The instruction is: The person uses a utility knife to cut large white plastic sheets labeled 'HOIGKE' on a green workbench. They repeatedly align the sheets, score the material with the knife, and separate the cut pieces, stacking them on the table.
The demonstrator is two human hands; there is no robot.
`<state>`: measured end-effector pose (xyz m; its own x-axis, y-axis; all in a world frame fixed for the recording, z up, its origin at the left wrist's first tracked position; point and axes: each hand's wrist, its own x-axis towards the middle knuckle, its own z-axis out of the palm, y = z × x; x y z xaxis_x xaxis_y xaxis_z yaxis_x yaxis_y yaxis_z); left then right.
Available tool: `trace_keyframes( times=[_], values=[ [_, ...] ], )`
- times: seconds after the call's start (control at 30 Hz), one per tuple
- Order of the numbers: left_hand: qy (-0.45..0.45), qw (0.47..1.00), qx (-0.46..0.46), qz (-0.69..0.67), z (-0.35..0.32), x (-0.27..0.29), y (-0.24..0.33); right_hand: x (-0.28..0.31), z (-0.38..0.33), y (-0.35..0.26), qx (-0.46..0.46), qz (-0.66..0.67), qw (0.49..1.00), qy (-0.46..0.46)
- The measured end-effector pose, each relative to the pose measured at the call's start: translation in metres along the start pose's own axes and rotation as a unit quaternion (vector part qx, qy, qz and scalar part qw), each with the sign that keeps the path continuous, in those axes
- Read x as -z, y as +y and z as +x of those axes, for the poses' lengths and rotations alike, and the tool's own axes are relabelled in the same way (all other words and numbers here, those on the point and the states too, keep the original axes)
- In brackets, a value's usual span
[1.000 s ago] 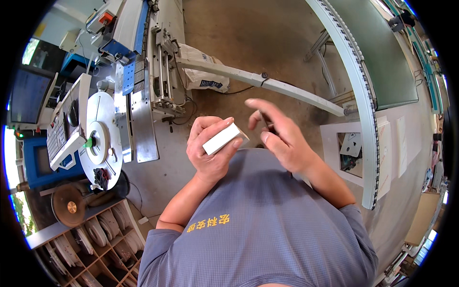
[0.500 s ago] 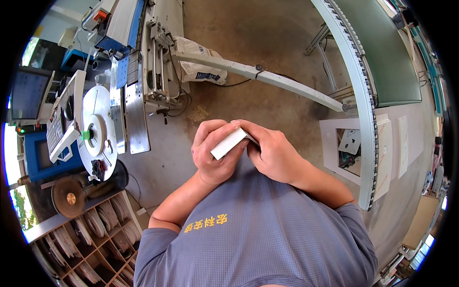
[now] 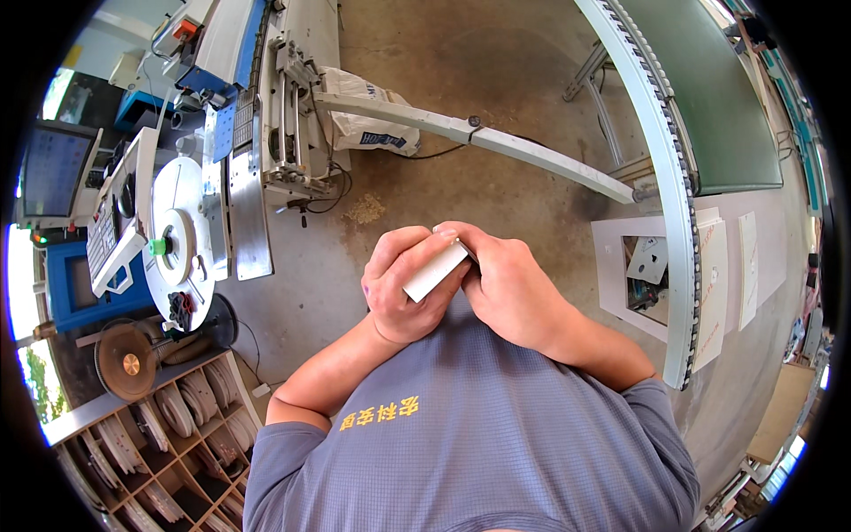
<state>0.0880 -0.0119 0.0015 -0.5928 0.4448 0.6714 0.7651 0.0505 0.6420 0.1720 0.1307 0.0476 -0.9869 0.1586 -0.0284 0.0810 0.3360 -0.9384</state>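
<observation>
In front of my chest both hands meet around a small white rectangular block (image 3: 436,271). My left hand (image 3: 396,288) is closed, its fingers curled over the block's far side and its thumb along the near side. Against the block's right end presses my right hand (image 3: 516,285), also closed, fingers bent and fingertips touching those of the left. A thin dark edge shows between the block and my right thumb; what it belongs to is hidden by the fingers.
At left stands a machine with a round white reel plate (image 3: 186,239), beside a keyboard (image 3: 104,238) and a monitor (image 3: 58,173). Below is a wooden rack (image 3: 199,461) of tape rolls. A grey metal beam (image 3: 523,160) crosses ahead; a curved conveyor rail (image 3: 678,222) runs at right.
The white block has shifted slightly to the right and tilted, with both hands still around it. My left hand has moved a little to the right along with it.
</observation>
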Motion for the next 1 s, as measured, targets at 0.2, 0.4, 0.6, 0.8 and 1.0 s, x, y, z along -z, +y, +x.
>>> trace_keyframes(
  times=[0.2,0.4,0.6,0.8,1.0],
  values=[
    [-0.005,1.000,0.012,-0.002,0.006,-0.002,0.004,0.007,0.001,0.000,-0.008,0.025,0.999,-0.018],
    [0.008,0.998,0.059,-0.002,0.004,0.005,-0.002,0.001,0.014,0.010,0.005,0.038,0.999,-0.028],
    [-0.118,0.981,0.087,-0.126,0.013,0.027,-0.038,-0.018,0.070,0.030,-0.038,0.222,0.974,0.033],
    [-0.279,0.934,0.209,-0.072,-0.007,0.092,-0.106,-0.032,0.129,0.050,-0.047,0.481,0.875,0.035],
    [-0.108,0.845,0.356,0.384,-0.075,0.172,-0.249,-0.047,0.173,0.124,-0.203,0.265,0.938,0.097]
  ],
)
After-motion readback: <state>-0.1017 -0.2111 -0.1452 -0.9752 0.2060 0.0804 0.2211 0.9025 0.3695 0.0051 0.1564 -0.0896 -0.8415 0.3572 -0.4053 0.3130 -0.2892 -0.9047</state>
